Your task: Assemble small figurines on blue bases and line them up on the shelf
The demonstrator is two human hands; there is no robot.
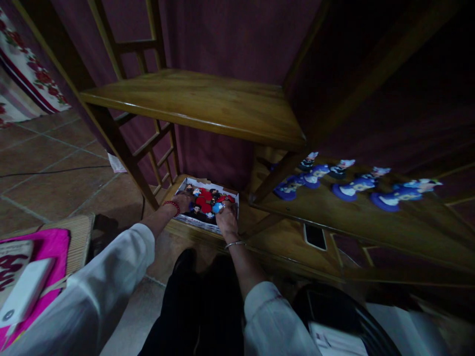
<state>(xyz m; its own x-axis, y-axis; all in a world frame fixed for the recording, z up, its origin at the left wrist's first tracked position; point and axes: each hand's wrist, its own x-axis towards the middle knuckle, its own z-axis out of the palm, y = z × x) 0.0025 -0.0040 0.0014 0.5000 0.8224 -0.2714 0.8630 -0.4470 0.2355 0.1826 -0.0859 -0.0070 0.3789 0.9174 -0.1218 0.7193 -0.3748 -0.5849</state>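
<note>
A shallow white cardboard box (232,190) stands on the low wooden shelf, filled with several small painted figurines (203,201) in red, black and blue. At its left end is my left hand (181,201), with a red bead bracelet at the wrist; dim light hides how its fingers lie. My right hand (227,220), with a silver bangle at the wrist, reaches over the front right of the box. Its fingers are bent around a light-blue figurine (218,207), which is partly covered.
A wooden shelf board (196,101) juts out above the box. Several blue-and-white figurines (356,189) stand on the right-hand shelf, with a phone (314,237) below. At left, a white power bank (27,291) lies on pink cloth. A black stool (334,316) is at lower right.
</note>
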